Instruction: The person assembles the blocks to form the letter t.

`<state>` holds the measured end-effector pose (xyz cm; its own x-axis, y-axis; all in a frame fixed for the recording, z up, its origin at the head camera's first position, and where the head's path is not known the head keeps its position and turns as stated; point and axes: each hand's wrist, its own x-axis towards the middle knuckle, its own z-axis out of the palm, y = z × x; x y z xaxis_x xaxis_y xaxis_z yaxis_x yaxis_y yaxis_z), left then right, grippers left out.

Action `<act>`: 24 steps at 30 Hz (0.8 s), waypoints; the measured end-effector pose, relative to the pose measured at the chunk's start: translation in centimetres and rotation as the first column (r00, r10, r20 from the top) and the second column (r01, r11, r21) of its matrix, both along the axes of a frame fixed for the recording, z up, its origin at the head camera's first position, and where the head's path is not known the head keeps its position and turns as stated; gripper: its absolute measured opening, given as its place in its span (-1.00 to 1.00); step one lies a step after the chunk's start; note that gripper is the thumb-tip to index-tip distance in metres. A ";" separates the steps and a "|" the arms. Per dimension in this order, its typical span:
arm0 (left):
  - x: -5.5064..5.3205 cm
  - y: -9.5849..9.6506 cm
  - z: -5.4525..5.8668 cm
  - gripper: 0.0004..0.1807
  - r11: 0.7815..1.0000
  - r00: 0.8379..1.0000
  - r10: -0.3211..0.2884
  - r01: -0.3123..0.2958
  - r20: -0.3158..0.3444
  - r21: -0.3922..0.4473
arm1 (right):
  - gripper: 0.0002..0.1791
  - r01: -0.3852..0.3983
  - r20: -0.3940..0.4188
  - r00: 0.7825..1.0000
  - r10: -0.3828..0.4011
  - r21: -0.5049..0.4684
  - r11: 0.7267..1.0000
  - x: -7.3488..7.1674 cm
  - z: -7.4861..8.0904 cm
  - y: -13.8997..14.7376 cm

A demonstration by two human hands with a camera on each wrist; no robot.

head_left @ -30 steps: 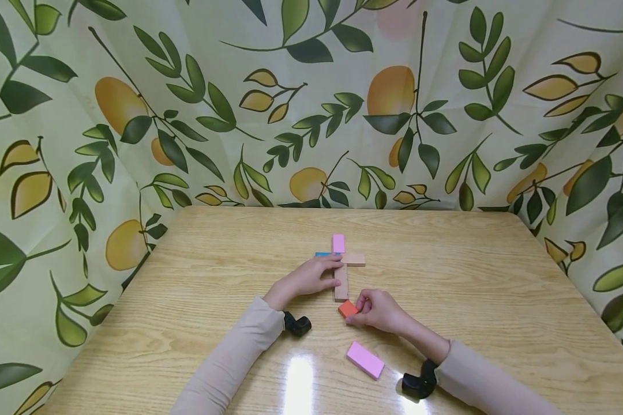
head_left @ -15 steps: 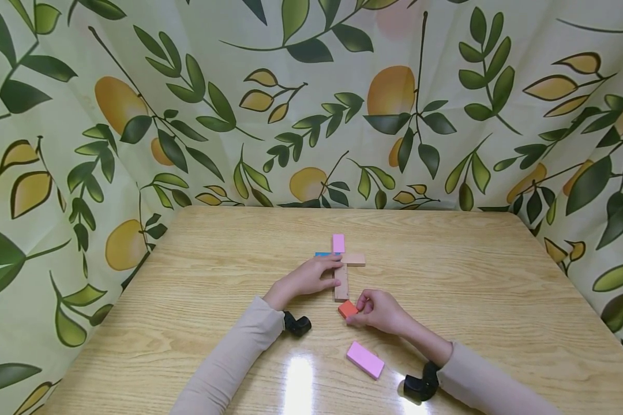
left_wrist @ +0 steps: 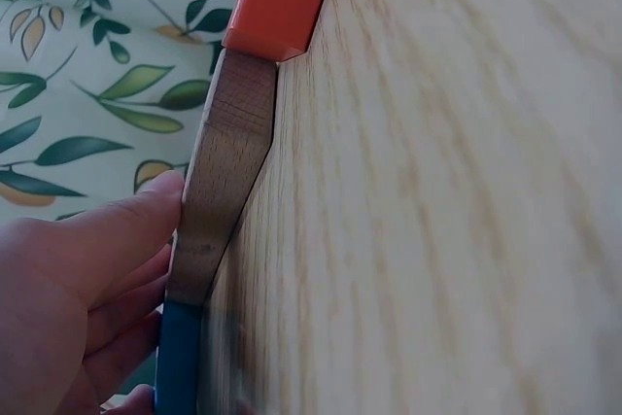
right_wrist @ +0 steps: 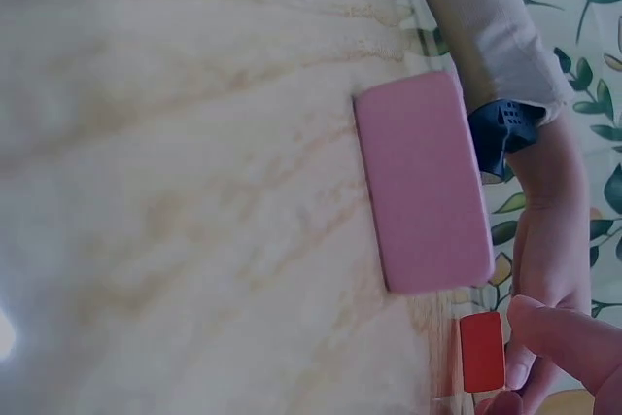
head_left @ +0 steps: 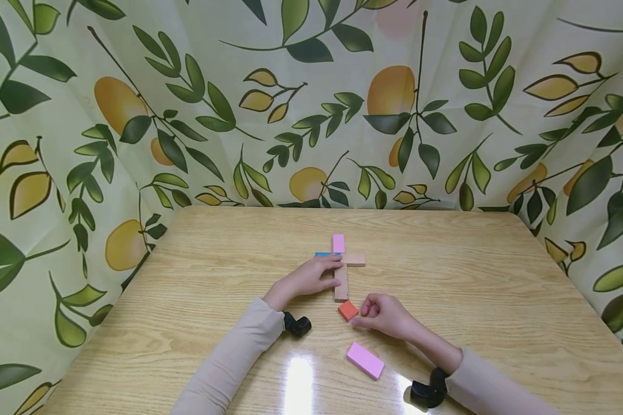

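Several blocks form a cross on the table: a pink block (head_left: 338, 242) at the far end, a blue block (head_left: 322, 254) at left, a pale wooden block (head_left: 355, 259) at right and a long wooden block (head_left: 341, 288) toward me. My left hand (head_left: 307, 278) rests over the blue and long wooden blocks, its thumb touching the latter and partly hiding both. A small red block (head_left: 348, 310) lies at an angle against or close to the long block's near end. Beside it is my right hand (head_left: 386, 317), thumb near its corner, fingers loosely bent around nothing.
A loose pink block (head_left: 366, 360) lies slanted on the wooden table (head_left: 228, 242), nearer me than the red one. Black wrist cameras (head_left: 297, 325) hang at both cuffs. A leaf-patterned curtain (head_left: 311, 104) surrounds the table's back and sides.
My right hand has drawn slightly right and toward me, its fingertips coming away from the red block, which stays in place. The left hand has not moved.
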<state>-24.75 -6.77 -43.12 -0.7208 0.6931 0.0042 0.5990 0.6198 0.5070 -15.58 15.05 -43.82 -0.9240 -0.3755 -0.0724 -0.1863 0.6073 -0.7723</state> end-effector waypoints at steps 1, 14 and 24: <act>0.0 0.0 0.0 -0.46 1.000 1.000 0.000 0.000 0.000 -0.001 | -0.68 0.001 0.004 1.000 -0.001 0.003 1.000 0.1 0.0 0.1; -0.1 -0.1 -0.2 -0.46 1.000 1.000 -0.001 0.000 -0.011 -0.011 | -0.71 -0.051 0.050 0.997 0.054 -0.053 0.997 1.5 0.1 0.6; -0.2 -0.3 -0.3 -0.43 0.998 0.999 -0.041 0.041 -0.020 0.042 | -0.67 -0.109 0.077 0.991 0.114 -0.070 0.992 2.5 0.4 1.0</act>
<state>-24.99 -7.04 -43.38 -0.6913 0.7210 0.0477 0.6331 0.5726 0.5208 -13.08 16.01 -43.41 -0.8684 -0.4820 -0.1162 -0.1857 0.5335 -0.8251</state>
